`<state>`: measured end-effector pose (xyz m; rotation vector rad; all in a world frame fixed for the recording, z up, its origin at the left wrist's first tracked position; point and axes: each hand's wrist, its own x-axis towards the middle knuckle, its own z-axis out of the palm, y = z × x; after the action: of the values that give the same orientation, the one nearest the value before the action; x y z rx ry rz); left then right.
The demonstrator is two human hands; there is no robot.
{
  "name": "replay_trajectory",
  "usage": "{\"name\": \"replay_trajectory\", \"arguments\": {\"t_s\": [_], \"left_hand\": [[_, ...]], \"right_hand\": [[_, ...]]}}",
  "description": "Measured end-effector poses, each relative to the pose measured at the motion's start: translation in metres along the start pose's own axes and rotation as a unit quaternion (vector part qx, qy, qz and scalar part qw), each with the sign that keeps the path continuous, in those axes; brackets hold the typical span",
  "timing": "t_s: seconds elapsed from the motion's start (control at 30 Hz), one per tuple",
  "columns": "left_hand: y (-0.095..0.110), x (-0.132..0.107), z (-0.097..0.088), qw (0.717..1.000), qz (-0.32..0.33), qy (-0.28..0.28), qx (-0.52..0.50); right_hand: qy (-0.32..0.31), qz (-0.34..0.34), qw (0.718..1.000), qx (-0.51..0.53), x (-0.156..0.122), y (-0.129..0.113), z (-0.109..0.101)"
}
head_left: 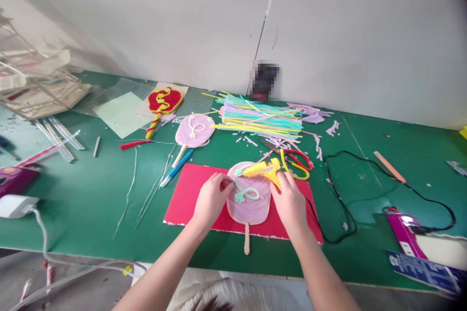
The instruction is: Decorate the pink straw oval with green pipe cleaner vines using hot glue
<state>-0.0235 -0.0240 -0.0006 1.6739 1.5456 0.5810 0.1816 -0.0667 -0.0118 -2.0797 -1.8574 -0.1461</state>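
Observation:
A yellow hot glue gun (263, 169) is gripped in my right hand (291, 199), its nozzle pointing left over the lilac fan (242, 211). This round fan has a cream rim and handle, and it lies on a red sheet (193, 189) with the handle towards me. A mint-green curl (251, 193) of fuzzy stem decorates its face, with a small green flower shape at the lower end. At the fan's left edge, the thumb and fingers of my left hand (213, 199) are pinched together; what they hold, if anything, is too small to tell.
Behind the red sheet lie red-and-yellow scissors (297, 163), a second lilac fan (195, 131), a blue pen (177, 168) and a bundle of pastel stems (262, 116). A red fan (165, 101) rests farther left. The black cord (339, 199) loops on the right towards a purple power strip (404, 235).

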Motion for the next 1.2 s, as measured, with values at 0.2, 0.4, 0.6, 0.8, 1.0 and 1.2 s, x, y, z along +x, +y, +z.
{"name": "replay_trajectory", "arguments": {"t_s": [0.2, 0.4, 0.6, 0.8, 1.0, 1.2], "left_hand": [[0.0009, 0.0001, -0.0003, 1.0, -0.007, 0.001, -0.002], [-0.0003, -0.0005, -0.0002, 1.0, 0.01, 0.004, -0.004], [-0.0023, 0.0003, 0.0005, 1.0, 0.015, 0.002, 0.002], [-0.0029, 0.0012, 0.0013, 1.0, 0.024, 0.003, 0.013], [-0.0037, 0.0016, 0.0021, 1.0, 0.028, 0.001, 0.014], [-0.0034, 0.0014, 0.0017, 1.0, 0.028, 0.001, 0.013]], "right_hand": [[-0.002, 0.003, 1.0, 0.002, -0.0008, 0.0005, -0.0008], [0.005, 0.008, 1.0, 0.009, -0.0011, 0.0003, -0.0008], [0.004, 0.005, 1.0, 0.011, -0.0007, 0.0001, -0.0025], [-0.008, 0.0, 1.0, 0.011, -0.0029, 0.0012, -0.0054], [-0.011, 0.0, 1.0, 0.011, -0.0061, 0.0025, -0.0054], [-0.014, -0.002, 1.0, 0.015, -0.0072, 0.0002, -0.0066]]}}
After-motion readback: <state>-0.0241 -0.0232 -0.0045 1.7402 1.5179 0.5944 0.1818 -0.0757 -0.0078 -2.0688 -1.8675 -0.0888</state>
